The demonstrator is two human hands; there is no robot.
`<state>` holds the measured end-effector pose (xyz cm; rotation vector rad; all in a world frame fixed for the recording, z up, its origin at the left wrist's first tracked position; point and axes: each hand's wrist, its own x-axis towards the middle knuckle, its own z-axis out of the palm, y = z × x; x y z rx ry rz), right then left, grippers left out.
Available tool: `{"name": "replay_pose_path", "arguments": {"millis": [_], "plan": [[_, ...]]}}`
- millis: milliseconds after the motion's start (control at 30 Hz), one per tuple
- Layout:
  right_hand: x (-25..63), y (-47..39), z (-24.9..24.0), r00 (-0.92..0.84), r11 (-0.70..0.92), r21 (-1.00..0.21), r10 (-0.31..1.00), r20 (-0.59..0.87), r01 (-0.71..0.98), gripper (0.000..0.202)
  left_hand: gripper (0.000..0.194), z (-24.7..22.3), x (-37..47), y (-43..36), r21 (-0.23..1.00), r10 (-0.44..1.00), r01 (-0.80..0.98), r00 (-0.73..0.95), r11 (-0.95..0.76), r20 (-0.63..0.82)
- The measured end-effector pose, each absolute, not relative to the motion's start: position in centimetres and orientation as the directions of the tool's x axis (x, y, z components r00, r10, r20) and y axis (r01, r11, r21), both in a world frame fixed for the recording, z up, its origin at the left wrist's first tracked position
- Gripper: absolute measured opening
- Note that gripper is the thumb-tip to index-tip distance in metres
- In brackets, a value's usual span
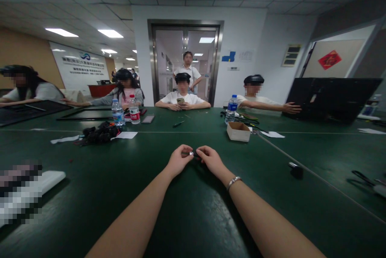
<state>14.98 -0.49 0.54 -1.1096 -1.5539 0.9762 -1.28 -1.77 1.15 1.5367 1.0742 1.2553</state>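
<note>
My left hand (180,159) and my right hand (211,159) are close together over the green table (193,205). The fingers of my left hand pinch a small silver-tipped piece (191,153). Right beside it, my right hand's fingers are closed on a small dark piece (196,153). Whether the two pieces are joined cannot be made out. A bracelet circles my right wrist.
Beyond my hands, an open cardboard box (239,132) stands near a water bottle (231,110). Tangled black cables (101,132) lie left, by two bottles. A small black object (295,170) rests at right. Several people are across the table; one holds a large black panel (334,99).
</note>
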Motion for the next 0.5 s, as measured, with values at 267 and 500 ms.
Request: {"name": "replay_pose_path", "arguments": {"millis": [267,500], "plan": [[15.0,-0.7,0.8,-0.126,0.259,-0.944,0.963,0.237,0.202,0.026,0.034,0.4,-0.8,-1.7,0.937,0.969,0.247,0.082,-0.246,0.233],[15.0,-0.7,0.8,-0.137,0.264,-0.943,0.961,0.239,0.202,0.029,0.035,0.2,-0.8,-1.6,0.912,0.966,0.320,0.107,-0.256,0.234]]}}
